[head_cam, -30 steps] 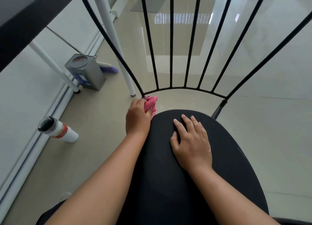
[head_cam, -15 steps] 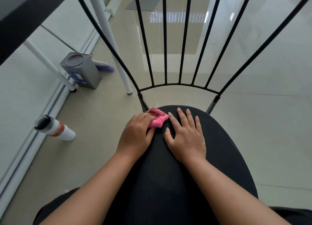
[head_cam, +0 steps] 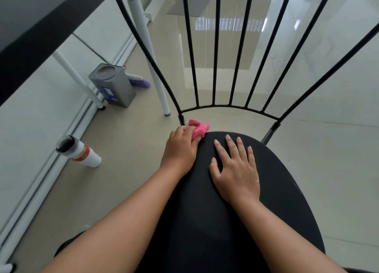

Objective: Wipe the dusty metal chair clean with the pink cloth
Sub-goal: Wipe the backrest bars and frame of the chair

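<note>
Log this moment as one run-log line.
left hand: grips pink cloth at rear left edge of black seat | right hand: flat on seat | floor: tumbler, metal can

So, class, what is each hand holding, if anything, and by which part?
The left hand grips the crumpled pink cloth by its near end; the right hand holds nothing, flat on the black chair seat.

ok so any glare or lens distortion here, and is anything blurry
Head view: the glossy floor mirrors bright panels as glare behind the chair bars; wide-angle stretch makes the forearms loom at the bottom edge; light is soft, shadows faint; left hand, pink cloth and right hand look sharp, no motion blur.
</note>
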Demonstrator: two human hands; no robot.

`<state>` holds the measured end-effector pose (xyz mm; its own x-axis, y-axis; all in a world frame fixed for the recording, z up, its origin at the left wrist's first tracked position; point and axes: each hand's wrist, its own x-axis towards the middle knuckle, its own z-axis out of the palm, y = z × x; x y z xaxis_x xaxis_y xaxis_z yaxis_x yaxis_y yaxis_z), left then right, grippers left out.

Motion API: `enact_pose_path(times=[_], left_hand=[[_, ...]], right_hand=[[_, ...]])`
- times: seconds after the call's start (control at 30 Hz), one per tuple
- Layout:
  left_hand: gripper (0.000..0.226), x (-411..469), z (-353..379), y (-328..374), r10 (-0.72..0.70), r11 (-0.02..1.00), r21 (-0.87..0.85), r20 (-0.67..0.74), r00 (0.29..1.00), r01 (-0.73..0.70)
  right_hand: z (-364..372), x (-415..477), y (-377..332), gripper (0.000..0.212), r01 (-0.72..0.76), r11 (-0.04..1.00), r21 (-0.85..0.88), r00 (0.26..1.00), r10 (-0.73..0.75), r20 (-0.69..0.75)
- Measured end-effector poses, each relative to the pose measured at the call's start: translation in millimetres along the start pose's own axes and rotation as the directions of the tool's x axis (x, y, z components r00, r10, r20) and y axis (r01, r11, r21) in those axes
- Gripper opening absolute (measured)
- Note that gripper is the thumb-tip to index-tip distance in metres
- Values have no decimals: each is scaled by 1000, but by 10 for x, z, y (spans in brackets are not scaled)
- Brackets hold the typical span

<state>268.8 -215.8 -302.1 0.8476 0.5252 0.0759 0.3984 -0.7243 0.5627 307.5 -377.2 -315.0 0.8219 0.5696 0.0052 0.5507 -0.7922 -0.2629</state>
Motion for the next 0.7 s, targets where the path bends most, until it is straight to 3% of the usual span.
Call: enact_pose_path(times=[0.07,0.17,0.33,0.43,0.5,0.6,0.7], left_hand=[[20,85,-53,-61,-17,996,-89,-66,998,11],[12,264,-119,-114,-60,996,-74,-123,991,51],[14,373,-95,43,-13,995,-100,-78,997,5],[16,379,-139,199,78,995,-36,-304,949,-93],[19,412,-156,248,34,997,-54,-425,905,-63],[24,458,-83,244,-27,999,-35,-414,910,14],[15,388,51,343,143,989,20,-339,930,-145]], right_hand=[[5,0,-11,61,-8,1000,0,1000,8,-14],[18,-8,-14,60,-11,1000,6,999,11,-30],[25,-4,-10,60,-14,1000,2,999,14,-32],[28,-7,-7,59,-13,1000,-1,999,13,-38],[34,-6,-5,58,-10,1000,-5,999,10,-43],[42,-3,-4,58,-7,1000,-6,999,7,-42],[37,-4,-1,58,-8,1000,-12,999,7,-49]])
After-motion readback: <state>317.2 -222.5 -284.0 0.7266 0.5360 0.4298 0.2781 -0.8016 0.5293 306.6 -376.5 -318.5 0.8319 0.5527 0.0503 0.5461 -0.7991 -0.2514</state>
